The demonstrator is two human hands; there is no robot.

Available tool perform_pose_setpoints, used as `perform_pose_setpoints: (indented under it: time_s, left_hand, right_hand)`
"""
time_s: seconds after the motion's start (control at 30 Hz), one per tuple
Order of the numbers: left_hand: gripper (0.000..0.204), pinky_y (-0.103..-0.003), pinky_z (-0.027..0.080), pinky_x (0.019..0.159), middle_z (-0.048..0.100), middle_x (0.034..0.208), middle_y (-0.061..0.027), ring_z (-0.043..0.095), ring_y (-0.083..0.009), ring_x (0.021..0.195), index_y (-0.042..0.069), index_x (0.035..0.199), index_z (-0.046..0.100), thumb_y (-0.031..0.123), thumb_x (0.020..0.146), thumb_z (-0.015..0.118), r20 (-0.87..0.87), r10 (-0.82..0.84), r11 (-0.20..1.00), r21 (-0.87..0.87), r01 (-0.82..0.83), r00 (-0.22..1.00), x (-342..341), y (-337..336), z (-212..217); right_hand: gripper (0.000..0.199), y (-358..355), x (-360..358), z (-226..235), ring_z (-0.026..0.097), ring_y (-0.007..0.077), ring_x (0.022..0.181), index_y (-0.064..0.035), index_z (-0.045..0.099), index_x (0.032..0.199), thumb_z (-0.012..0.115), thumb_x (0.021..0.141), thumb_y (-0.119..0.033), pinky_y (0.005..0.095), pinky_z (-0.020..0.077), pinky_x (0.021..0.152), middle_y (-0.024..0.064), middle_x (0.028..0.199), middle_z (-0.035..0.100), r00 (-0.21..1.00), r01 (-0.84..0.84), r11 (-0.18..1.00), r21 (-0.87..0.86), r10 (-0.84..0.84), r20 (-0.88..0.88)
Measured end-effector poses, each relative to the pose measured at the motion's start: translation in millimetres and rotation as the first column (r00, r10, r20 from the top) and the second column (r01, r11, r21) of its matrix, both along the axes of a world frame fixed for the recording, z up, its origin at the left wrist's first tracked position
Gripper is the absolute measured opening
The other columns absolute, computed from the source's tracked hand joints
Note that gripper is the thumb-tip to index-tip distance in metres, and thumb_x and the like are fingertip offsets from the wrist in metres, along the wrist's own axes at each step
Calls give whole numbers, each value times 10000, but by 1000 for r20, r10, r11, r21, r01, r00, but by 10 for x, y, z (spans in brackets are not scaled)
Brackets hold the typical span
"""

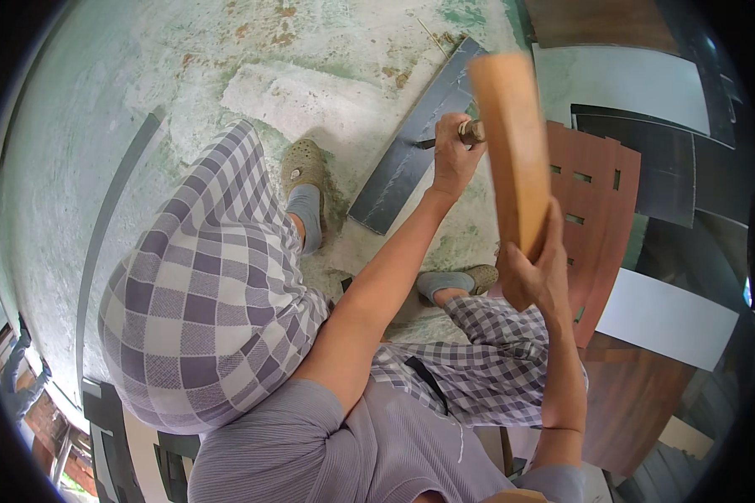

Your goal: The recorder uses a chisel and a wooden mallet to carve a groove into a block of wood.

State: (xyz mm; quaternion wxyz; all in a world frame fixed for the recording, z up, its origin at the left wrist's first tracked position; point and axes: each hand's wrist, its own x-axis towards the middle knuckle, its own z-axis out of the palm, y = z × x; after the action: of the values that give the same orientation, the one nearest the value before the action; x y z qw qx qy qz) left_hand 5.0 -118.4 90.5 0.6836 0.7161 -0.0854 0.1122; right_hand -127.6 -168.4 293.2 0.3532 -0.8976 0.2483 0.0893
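Note:
My left hand [455, 158] is wrapped round the handle of a chisel [471, 132]. The chisel's dark blade reaches left over a long dark grey board [401, 172] lying on the floor, and its tip is at the board's face. Pale scratches or marked lines run along that board. In my right hand [542, 264] is a thick wooden block [512, 151], gripped near its lower end and raised upright just right of the chisel's handle. The block is slightly blurred and hides part of what lies behind it.
A brown slotted panel [600, 193] lies to the right, among dark boards [637, 163] and white boards [667, 314]. A long thin grey strip [113, 201] lies on the left of the worn concrete floor [193, 75]. My clog-clad feet [304, 163] flank the board's near end.

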Motion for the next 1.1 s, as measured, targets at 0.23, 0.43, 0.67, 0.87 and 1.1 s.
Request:
perform_pose_setpoints:
  time_s: [0.23,0.43,0.67,0.87,1.1]
  left_hand:
    - [381,-402,429,810,525,946,-125,517,-325,916,53,983,496,39,685,735,-39,54,998,-7,-55,998,21,-20,-6]
    - [405,-429,413,816,509,920,-138,489,-353,919,61,982,473,8,656,708,-26,65,997,-29,-66,998,36,20,2]
    - [399,-433,401,797,457,934,-157,464,-355,900,44,996,446,-60,678,664,-34,5,1000,-6,-5,999,-6,-49,20]
    - [419,-411,432,817,486,1025,-155,499,-349,972,49,1075,458,3,725,684,84,-137,985,115,127,987,12,-36,-137]
    - [396,-430,454,811,556,999,-169,552,-370,951,37,1089,477,19,751,684,-58,-16,992,125,23,998,226,-33,-31]
  right_hand:
    - [842,-134,-119,-62,521,304,1169,-36,230,1448,635,733,-216,378,422,973,236,1295,492,995,92,990,109,-97,38]
    - [827,-56,-21,-59,555,369,1140,-55,250,1441,649,736,-219,410,439,956,272,1254,522,997,-10,1000,14,11,-79]
    - [776,-160,-125,-104,576,345,1097,-70,292,1426,637,752,-242,405,457,931,247,1235,535,998,59,998,1,-59,-12]
    - [779,-278,-95,-72,560,332,1117,-73,299,1431,643,751,-233,411,461,925,226,1285,504,997,52,998,-40,-50,60]
    - [803,-283,-117,-36,549,335,1142,-75,275,1449,643,753,-236,413,459,939,225,1323,478,994,95,994,-51,-92,65]
